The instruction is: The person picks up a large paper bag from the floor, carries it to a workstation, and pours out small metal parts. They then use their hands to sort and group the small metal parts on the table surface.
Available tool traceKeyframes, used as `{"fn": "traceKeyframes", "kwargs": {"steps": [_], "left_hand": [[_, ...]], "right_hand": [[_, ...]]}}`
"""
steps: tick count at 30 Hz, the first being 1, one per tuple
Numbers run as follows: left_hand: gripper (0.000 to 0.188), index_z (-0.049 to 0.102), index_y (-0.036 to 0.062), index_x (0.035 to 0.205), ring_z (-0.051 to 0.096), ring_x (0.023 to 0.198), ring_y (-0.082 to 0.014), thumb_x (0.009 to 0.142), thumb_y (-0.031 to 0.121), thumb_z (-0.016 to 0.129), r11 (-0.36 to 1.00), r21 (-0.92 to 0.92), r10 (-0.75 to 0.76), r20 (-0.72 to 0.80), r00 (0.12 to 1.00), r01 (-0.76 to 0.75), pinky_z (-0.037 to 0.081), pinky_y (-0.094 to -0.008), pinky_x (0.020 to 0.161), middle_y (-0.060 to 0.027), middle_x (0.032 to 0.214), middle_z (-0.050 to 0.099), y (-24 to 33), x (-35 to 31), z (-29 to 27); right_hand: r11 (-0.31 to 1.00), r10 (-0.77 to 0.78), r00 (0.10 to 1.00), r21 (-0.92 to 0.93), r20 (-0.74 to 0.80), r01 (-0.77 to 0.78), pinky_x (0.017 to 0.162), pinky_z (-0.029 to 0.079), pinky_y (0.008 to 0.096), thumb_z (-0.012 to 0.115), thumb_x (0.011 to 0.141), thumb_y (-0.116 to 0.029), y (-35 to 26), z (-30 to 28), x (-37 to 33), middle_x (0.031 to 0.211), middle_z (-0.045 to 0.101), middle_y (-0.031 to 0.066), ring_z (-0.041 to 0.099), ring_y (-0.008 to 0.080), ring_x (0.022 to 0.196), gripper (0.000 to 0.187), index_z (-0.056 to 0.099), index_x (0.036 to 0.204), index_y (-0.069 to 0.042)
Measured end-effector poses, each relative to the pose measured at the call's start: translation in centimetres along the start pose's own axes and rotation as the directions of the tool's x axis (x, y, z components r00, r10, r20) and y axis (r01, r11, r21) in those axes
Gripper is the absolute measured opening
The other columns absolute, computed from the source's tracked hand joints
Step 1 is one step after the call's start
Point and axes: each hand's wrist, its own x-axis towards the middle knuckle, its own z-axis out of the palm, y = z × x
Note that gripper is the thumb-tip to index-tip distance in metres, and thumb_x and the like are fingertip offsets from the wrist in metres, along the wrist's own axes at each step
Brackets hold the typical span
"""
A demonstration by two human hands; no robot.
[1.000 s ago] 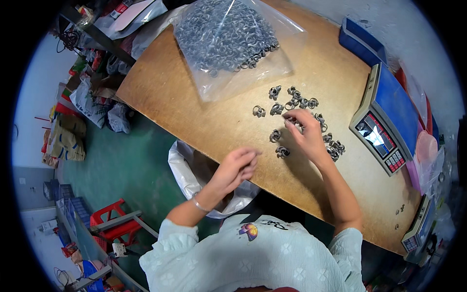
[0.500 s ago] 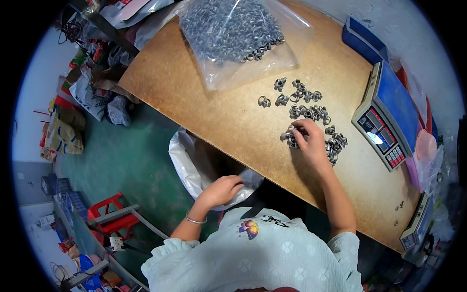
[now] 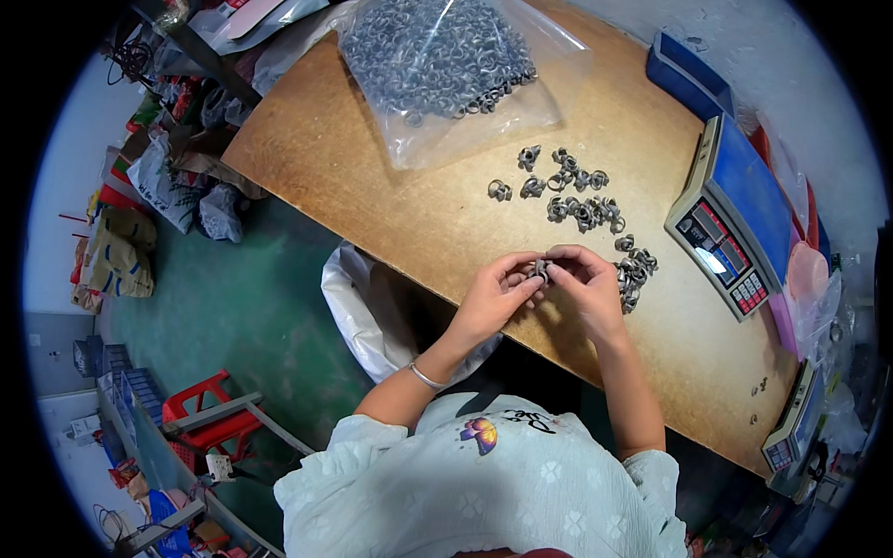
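Note:
My left hand [image 3: 495,294] and my right hand [image 3: 592,296] meet over the near edge of the brown table [image 3: 446,223]. Between their fingertips sits a dark grey metal ring piece [image 3: 540,269], partly covered by the fingers; whether it is one ring or a few together I cannot tell. Just right of my right hand lies a cluster of grey metal rings [image 3: 636,272]. Farther back, loose rings [image 3: 586,212] are spread in small groups. A clear plastic bag [image 3: 423,144] filled with many such rings rests at the far side of the table.
A white sack [image 3: 358,312] gapes below the table's near edge at my left. On the right stand a scale with a blue top [image 3: 753,200], a blue bin [image 3: 688,74] and a second scale [image 3: 791,432]. A red plastic chair [image 3: 214,418] is on the green floor.
My left hand has risen from the white sack to the table and joined my right hand. The right hand has drawn a ring piece nearer from the pile; both now grip it.

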Motion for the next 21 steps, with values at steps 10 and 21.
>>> {"fn": "traceKeyframes", "kwargs": {"steps": [10,21], "left_hand": [[0.014,0.052,-0.0027,0.097,0.054,0.075,-0.0115,0.089,0.008,0.048,0.946,-0.254,-0.174,0.133,0.976,0.203,0.042,-0.0223,0.061,-0.0048,0.082,0.052,0.0,-6.7,-3.6],[0.019,0.059,-0.0019,0.093,0.059,0.075,-0.0325,0.076,-0.001,0.049,0.152,0.976,0.167,-0.183,0.969,0.158,0.047,-0.0358,0.070,-0.0179,0.084,0.059,-8.7,-11.3,-10.3]], "right_hand": [[0.739,-0.319,0.947,-0.614,0.044,0.277,0.073,0.045,0.0313,0.061,0.073,-0.001,0.1,-0.1,-1.7,0.091,0.059,0.0126,0.056,0.0252,0.083,0.019,0.060,0.092,0.001],[0.722,-0.308,0.950,-0.664,-0.055,0.196,0.074,0.044,0.0361,0.058,0.072,0.005,2.0,-0.5,-1.0,0.092,0.054,0.0146,0.053,0.0315,0.084,0.029,0.054,0.101,0.001]]}}
